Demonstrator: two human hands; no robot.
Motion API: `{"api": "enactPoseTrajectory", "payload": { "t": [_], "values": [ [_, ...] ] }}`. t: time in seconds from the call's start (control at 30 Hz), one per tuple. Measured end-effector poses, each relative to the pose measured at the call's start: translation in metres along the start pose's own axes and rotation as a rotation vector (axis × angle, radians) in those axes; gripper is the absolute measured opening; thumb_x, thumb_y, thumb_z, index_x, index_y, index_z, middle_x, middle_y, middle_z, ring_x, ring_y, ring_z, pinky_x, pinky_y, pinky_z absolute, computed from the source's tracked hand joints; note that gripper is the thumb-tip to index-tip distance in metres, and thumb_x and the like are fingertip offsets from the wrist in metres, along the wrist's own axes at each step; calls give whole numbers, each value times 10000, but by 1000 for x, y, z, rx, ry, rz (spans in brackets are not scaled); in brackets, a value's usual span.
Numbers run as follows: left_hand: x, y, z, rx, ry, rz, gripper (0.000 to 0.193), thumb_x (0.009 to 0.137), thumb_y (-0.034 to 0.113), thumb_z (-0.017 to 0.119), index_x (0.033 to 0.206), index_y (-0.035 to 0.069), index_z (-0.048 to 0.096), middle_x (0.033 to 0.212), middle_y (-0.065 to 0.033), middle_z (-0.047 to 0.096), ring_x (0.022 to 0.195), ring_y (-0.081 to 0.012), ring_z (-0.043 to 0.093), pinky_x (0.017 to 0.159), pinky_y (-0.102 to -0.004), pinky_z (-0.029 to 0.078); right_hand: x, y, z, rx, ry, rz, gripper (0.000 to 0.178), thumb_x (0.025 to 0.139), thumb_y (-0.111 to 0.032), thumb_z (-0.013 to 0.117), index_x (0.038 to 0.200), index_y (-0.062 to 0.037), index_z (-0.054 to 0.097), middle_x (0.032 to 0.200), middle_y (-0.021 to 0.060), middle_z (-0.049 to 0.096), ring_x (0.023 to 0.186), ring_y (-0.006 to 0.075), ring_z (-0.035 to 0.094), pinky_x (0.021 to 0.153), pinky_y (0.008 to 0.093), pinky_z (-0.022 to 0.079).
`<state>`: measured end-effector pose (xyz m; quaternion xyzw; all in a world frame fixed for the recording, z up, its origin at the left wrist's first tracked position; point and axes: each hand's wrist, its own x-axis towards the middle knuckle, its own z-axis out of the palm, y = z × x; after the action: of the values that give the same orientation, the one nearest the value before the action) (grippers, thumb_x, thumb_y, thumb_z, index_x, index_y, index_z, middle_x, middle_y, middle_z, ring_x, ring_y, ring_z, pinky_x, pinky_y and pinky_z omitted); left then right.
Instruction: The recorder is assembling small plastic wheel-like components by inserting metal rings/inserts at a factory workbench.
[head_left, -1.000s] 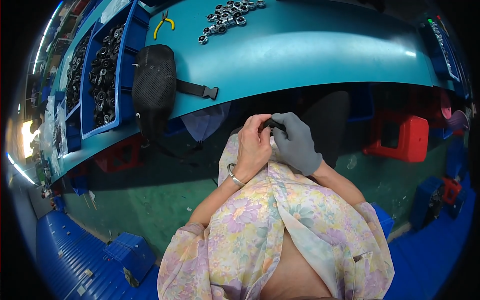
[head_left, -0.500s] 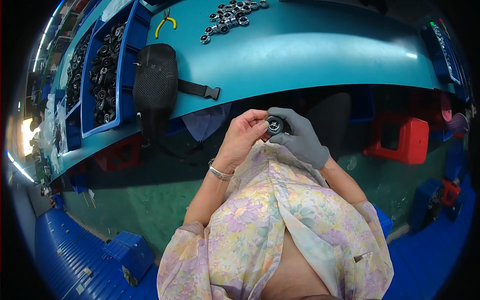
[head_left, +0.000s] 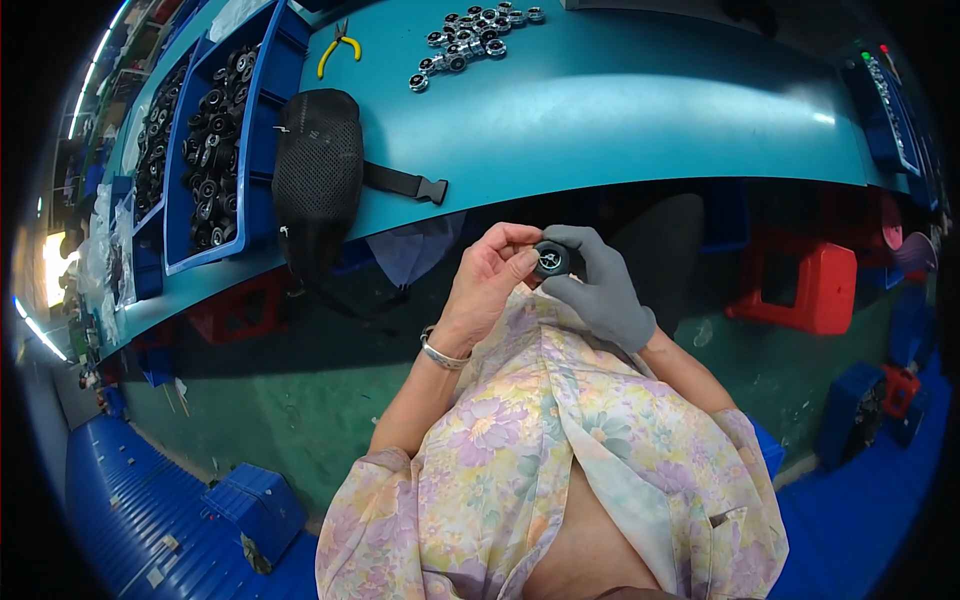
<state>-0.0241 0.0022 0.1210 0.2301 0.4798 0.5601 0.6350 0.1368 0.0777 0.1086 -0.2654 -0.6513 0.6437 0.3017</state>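
Just beyond my lap, both hands hold a small black wheel with a silver spoked hub that faces up. My bare left hand, with a bracelet at its wrist, pinches the wheel's left edge between thumb and fingers. In a grey glove, my right hand is closed around the right side, fingers over the far edge and thumb at the near one. The wheel is above my lap, short of the table edge. My fingers partly cover its rim.
On the teal table lie a black mesh waist bag with a buckled strap, yellow-handled pliers and several chrome wheel-like parts. A blue bin of black wheels stands at left. A red stool is at right.
The wheel has turned a little between my fingers, so its spokes sit at another angle. Both hands keep their grip. The table and its things appear slightly shifted in the view.
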Motion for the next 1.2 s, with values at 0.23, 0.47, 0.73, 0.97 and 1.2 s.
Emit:
{"api": "enactPoseTrajectory", "payload": {
  "t": [0.23, 0.47, 0.73, 0.97, 1.2],
  "values": [
    [-7, -5, 14, 350, 174, 258, 289, 923, -2, 565, 1209, -33, 543, 992, -57, 599, 853, -92, 569, 784, -242, 512, -2, -5, 6, 119, 110, 196, 307, 876, -48, 606, 1173, -6, 547, 935, 71, 638, 815, 102, 612, 697, 246, 503],
    [-11, -19, 24, 780, 299, 358, 280, 903, -38, 560, 1183, -57, 555, 957, -71, 620, 808, -97, 597, 727, -248, 532, -4, 3, 14, 72, 180, 176, 265, 874, -34, 600, 1134, -4, 559, 912, 58, 630, 779, 99, 604, 676, 245, 503],
    [-1, -6, 10, 71, 163, 68, 306, 945, 90, 580, 1213, -48, 529, 948, -70, 649, 775, -108, 619, 690, -248, 518, 6, -4, -14, 181, -74, 206, 425, 811, -25, 669, 1221, -22, 556, 1020, 53, 589, 849, 109, 585, 758, 252, 493],
    [-2, -2, 3, -133, 43, 5, 358, 938, 153, 619, 1231, -8, 492, 933, -48, 637, 765, -105, 603, 679, -237, 494, 12, -12, -17, -29, -227, 158, 489, 750, -2, 729, 1205, -29, 552, 1071, 42, 568, 966, 119, 580, 840, 280, 491],
    [-6, 0, 17, -165, 60, 45, 344, 933, 142, 622, 1223, 1, 500, 984, -49, 627, 834, -99, 596, 720, -234, 494, 5, -8, -9, -64, -45, -13, 455, 706, -22, 754, 1125, -47, 578, 1020, 46, 567, 876, 125, 582, 768, 273, 487]
  ]
}}
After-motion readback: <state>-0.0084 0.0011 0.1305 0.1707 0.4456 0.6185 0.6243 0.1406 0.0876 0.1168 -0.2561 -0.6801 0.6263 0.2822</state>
